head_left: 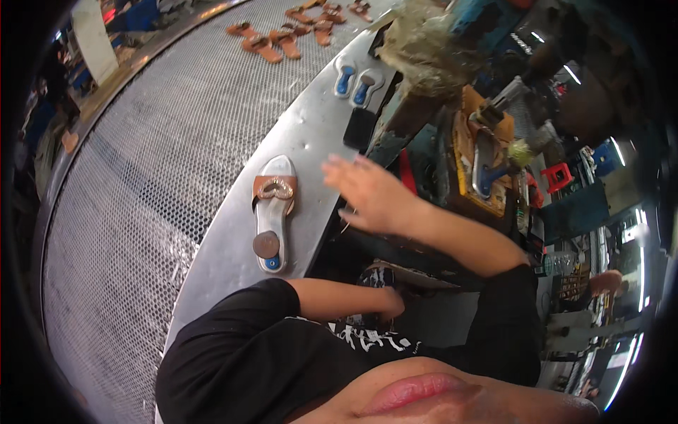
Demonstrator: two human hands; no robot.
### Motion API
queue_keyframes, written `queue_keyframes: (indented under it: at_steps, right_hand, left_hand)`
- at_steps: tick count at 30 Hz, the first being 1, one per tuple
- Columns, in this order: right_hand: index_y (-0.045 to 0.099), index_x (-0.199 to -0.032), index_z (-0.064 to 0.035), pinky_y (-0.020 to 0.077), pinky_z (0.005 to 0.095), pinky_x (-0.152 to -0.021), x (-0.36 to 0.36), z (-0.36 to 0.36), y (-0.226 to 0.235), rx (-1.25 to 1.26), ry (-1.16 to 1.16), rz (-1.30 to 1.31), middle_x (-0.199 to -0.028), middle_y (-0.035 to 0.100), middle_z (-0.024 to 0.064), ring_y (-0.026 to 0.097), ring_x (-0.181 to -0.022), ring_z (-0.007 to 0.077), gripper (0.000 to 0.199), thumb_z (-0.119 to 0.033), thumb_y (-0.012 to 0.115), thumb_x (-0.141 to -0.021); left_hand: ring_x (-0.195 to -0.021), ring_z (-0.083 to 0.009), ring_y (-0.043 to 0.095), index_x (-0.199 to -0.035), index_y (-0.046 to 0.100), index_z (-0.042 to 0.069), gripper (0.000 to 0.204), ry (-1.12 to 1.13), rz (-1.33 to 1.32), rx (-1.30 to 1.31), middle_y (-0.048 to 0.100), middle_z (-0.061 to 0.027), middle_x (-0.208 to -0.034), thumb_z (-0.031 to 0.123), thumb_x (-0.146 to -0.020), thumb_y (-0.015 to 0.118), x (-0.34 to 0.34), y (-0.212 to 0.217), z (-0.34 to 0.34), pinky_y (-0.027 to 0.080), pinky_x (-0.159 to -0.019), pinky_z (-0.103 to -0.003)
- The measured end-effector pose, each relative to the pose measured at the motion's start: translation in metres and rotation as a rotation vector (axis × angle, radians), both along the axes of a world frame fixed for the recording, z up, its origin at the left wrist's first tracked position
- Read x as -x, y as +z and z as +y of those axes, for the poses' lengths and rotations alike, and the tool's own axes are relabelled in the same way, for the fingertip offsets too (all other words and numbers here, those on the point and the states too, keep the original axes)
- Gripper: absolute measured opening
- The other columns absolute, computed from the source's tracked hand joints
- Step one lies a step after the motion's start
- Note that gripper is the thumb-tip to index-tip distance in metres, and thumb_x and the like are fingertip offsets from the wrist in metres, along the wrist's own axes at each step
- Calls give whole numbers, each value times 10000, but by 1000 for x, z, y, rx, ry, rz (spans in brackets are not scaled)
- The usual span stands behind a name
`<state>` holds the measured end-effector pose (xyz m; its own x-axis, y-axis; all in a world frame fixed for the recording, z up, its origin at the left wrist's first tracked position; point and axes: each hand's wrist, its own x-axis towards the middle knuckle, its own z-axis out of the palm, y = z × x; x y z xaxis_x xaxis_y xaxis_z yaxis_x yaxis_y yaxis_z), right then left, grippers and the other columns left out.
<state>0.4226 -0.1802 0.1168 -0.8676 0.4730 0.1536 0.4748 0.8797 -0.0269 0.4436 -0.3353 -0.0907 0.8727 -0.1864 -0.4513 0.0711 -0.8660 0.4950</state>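
- A curved grey mesh belt (pixel 141 177) fills the left half of the frame, running from the lower left up toward the top centre.
- Several brown sandals (pixel 282 39) lie on the mesh near the top centre.
- A smooth metal surface (pixel 233 247) borders the belt on its right side, sweeping from lower centre to upper centre.
- On that surface, left of centre, lies a sandal (pixel 273 212) with a brown strap carrying a glittering ornament; a round brown heel pad (pixel 266 244) sits on its blue-tipped heel end.
- The left hand (pixel 388 305) is low in the centre, below the surface's edge, near a dark shoe part; whether its fingers are closed cannot be told.
- The right hand (pixel 371 194) hovers at centre, just right of the sandal, fingers spread apart and holding nothing.
- Two blue-lined insoles (pixel 355 79) rest on the surface near the top centre.
- A cluttered workbench (pixel 487 162) with a shoe form occupies the right.
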Motion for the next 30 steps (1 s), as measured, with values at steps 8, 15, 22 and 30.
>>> queue_keyframes:
  at_steps: [8, 15, 22, 30]
  right_hand:
    - [504, -1240, -35, 359, 461, -1100, -6, 48, -57, 283, 18, 18, -1412, 481, 149, 403, -1365, 334, 584, -292, 756, -780]
    - [409, -1351, -10, 359, 447, -1106, 4, 29, -58, 281, 132, 17, -1468, 400, 200, 372, -1381, 366, 749, -207, 786, -735]
    - [353, -1409, 37, 381, 434, -1098, -25, 11, -90, 484, 143, -404, -1464, 398, 241, 395, -1369, 375, 852, -239, 798, -737]
    - [497, -1278, 9, 314, 492, -1136, -6, -14, -67, 251, 268, -488, -1571, 205, 222, 236, -1455, 379, 700, -260, 804, -709]
  left_hand:
    - [-972, -298, 695, -970, 767, 93, 286, 136, -90, -61, 729, -109, -1033, 206, -707, 764, -30, -29, 2, 569, -721, -446]
    - [-967, -309, 695, -962, 759, 87, 253, 77, -68, 50, 726, -120, -1031, 159, -722, 721, -12, -33, -11, 578, -695, -466]
    - [-1033, -318, 668, -1055, 724, 121, 295, 31, -91, 65, 711, -111, -1072, 214, -779, 678, -24, -42, -27, 568, -787, -455]
    - [-1010, -320, 672, -1043, 730, 115, 279, 35, -91, 53, 710, -116, -1077, 237, -799, 673, -6, -25, -22, 569, -758, -473]
